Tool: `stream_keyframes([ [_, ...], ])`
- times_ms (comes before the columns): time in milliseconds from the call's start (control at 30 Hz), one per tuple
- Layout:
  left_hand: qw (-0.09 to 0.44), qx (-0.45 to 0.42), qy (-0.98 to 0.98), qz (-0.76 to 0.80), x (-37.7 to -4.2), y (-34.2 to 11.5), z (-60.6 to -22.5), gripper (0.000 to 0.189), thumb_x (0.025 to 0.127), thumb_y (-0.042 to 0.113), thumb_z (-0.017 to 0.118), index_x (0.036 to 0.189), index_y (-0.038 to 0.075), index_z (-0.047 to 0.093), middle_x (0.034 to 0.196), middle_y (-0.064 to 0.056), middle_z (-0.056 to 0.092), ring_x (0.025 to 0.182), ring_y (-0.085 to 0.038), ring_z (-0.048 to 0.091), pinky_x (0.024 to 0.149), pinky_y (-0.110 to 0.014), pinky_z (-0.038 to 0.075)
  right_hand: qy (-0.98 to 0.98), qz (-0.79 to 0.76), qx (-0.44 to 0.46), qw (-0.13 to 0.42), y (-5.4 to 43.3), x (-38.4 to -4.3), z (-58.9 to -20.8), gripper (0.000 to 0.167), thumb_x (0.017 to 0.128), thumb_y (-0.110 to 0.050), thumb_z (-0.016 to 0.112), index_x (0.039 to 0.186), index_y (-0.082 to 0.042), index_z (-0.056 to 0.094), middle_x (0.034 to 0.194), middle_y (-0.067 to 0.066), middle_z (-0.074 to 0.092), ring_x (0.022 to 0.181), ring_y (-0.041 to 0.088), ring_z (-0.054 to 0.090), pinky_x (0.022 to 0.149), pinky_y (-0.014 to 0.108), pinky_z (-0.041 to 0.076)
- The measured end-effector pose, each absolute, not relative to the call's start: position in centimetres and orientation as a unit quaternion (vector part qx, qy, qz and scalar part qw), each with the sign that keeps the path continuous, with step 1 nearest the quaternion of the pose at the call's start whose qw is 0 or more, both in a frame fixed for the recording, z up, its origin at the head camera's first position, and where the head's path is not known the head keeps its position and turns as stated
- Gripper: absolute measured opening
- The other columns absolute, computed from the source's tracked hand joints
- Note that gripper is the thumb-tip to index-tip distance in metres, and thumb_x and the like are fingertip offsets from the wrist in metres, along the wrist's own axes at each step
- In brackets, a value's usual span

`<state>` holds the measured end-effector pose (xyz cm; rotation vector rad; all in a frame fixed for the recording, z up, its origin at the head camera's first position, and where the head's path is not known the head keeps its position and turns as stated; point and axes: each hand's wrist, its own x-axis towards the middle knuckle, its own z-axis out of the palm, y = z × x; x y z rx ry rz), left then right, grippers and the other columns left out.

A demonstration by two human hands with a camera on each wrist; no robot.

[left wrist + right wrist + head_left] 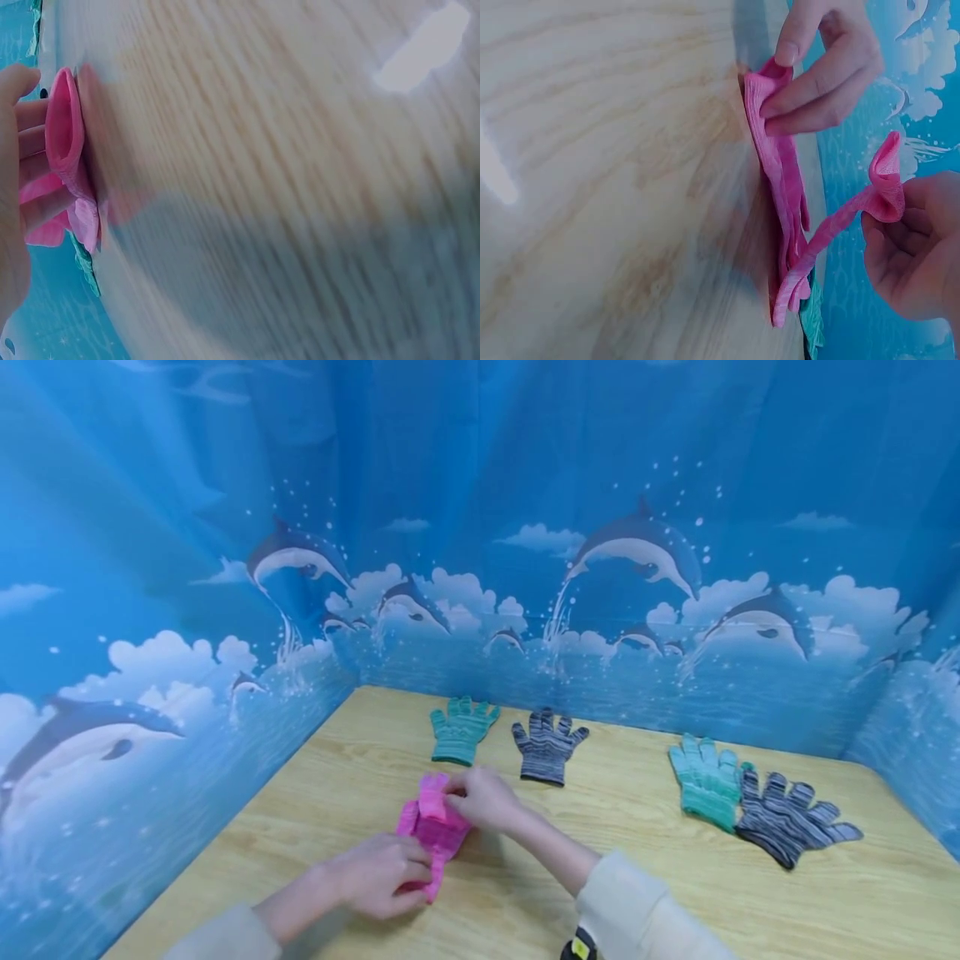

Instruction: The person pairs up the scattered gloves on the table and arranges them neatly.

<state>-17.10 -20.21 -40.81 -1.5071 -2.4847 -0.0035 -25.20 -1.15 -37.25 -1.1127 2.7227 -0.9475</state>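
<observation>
Pink knit gloves point(446, 837) lie on the wooden table between both hands, one layer folded up over another. My left hand point(382, 872) holds the near cuff, thumb at its edge and fingers along its side. That cuff point(64, 124) gapes in the left wrist view. With thumb and fingers my right hand point(487, 797) pinches a raised pink cuff point(885, 184). From it a pink strip of glove slants down to the table, in the right wrist view. Its far end rests beside the lower layers point(776, 172).
Behind the pink gloves lie a green glove point(462, 732) and a grey striped glove point(547, 750). Farther right, another green glove point(707, 782) touches a dark grey striped glove point(795, 814). A blue dolphin-print curtain point(480, 527) borders the table point(600, 852) at the back and sides.
</observation>
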Motion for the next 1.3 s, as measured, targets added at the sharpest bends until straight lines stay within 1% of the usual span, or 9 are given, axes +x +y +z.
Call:
stream_keyframes([
  [100, 0.126, -0.519, -0.845, -0.002, -17.2, -20.2, -40.9, 0.016, 0.086, 0.028, 0.060, 0.089, 0.016, 0.071, 0.093, 0.004, 0.065, 0.088, -0.007, 0.059, 0.074, -0.021, 0.047, 0.869, -0.337, -0.360, 0.043, -1.4, -24.9, -37.4, 0.013, 0.086, -0.010, 0.063, 0.094, -0.005, 0.072, 0.086, 0.003, 0.068, 0.077, 0.011, 0.060, 0.067, 0.022, 0.046],
  [233, 0.135, -0.520, -0.844, 0.000, -17.2, -20.2, -41.0, 0.013, 0.084, 0.028, 0.062, 0.085, 0.018, 0.070, 0.090, 0.005, 0.064, 0.086, -0.007, 0.059, 0.073, -0.021, 0.047, 0.852, -0.357, -0.381, 0.047, -1.7, -24.5, -37.6, 0.011, 0.085, -0.005, 0.062, 0.090, -0.003, 0.072, 0.081, 0.003, 0.068, 0.074, 0.009, 0.059, 0.063, 0.020, 0.046],
  [467, 0.140, -0.512, -0.847, 0.001, -17.1, -20.2, -41.5, 0.014, 0.085, 0.030, 0.062, 0.083, 0.019, 0.069, 0.090, 0.006, 0.064, 0.085, -0.006, 0.060, 0.075, -0.021, 0.047, 0.855, -0.343, -0.386, 0.038, -2.0, -23.9, -37.7, 0.011, 0.085, -0.008, 0.062, 0.091, -0.008, 0.072, 0.084, 0.000, 0.069, 0.078, 0.007, 0.060, 0.069, 0.020, 0.046],
  [600, 0.147, -0.513, -0.846, 0.002, -17.1, -20.3, -41.6, 0.017, 0.086, 0.033, 0.061, 0.085, 0.019, 0.070, 0.092, 0.006, 0.065, 0.088, -0.006, 0.060, 0.076, -0.022, 0.047, 0.863, -0.333, -0.379, 0.035, -2.2, -23.8, -37.6, 0.012, 0.086, -0.011, 0.063, 0.093, -0.009, 0.072, 0.088, -0.001, 0.068, 0.084, 0.010, 0.060, 0.074, 0.023, 0.046],
  [700, 0.151, -0.517, -0.842, 0.003, -17.1, -20.3, -41.6, 0.018, 0.087, 0.033, 0.060, 0.087, 0.018, 0.071, 0.093, 0.005, 0.066, 0.089, -0.007, 0.061, 0.076, -0.023, 0.047, 0.865, -0.335, -0.371, 0.033, -2.2, -23.7, -37.4, 0.011, 0.086, -0.011, 0.063, 0.093, -0.009, 0.072, 0.088, 0.000, 0.068, 0.086, 0.013, 0.060, 0.075, 0.024, 0.046],
  [900, 0.139, -0.531, -0.836, -0.006, -17.4, -20.3, -41.0, 0.020, 0.087, 0.029, 0.060, 0.093, 0.014, 0.071, 0.095, 0.003, 0.067, 0.091, -0.009, 0.061, 0.079, -0.023, 0.047, 0.869, -0.337, -0.360, 0.047, -2.3, -23.7, -37.9, 0.009, 0.084, -0.009, 0.064, 0.090, -0.007, 0.071, 0.084, 0.000, 0.066, 0.081, 0.012, 0.058, 0.071, 0.022, 0.046],
  [1067, 0.140, -0.545, -0.827, -0.012, -17.1, -20.8, -40.5, 0.017, 0.084, 0.025, 0.063, 0.093, 0.012, 0.071, 0.094, 0.000, 0.068, 0.090, -0.010, 0.062, 0.080, -0.022, 0.047, 0.869, -0.332, -0.364, 0.053, -2.6, -23.6, -38.7, 0.010, 0.082, -0.008, 0.065, 0.091, -0.005, 0.070, 0.082, 0.001, 0.066, 0.078, 0.011, 0.058, 0.069, 0.021, 0.045],
  [1200, 0.120, -0.538, -0.834, -0.017, -16.8, -21.1, -40.3, 0.017, 0.086, 0.025, 0.061, 0.093, 0.013, 0.070, 0.095, 0.000, 0.068, 0.090, -0.009, 0.062, 0.079, -0.020, 0.048, 0.867, -0.324, -0.374, 0.059, -2.9, -23.4, -39.1, 0.010, 0.081, -0.007, 0.065, 0.089, -0.005, 0.071, 0.082, 0.000, 0.067, 0.076, 0.009, 0.059, 0.068, 0.020, 0.045],
  [1300, 0.109, -0.533, -0.839, -0.023, -16.8, -21.1, -40.4, 0.016, 0.088, 0.025, 0.059, 0.092, 0.014, 0.070, 0.094, 0.002, 0.068, 0.088, -0.006, 0.062, 0.076, -0.017, 0.047, 0.865, -0.315, -0.385, 0.068, -3.1, -23.2, -39.3, 0.010, 0.083, -0.009, 0.063, 0.088, -0.006, 0.071, 0.079, -0.003, 0.066, 0.070, 0.004, 0.056, 0.063, 0.017, 0.044],
])
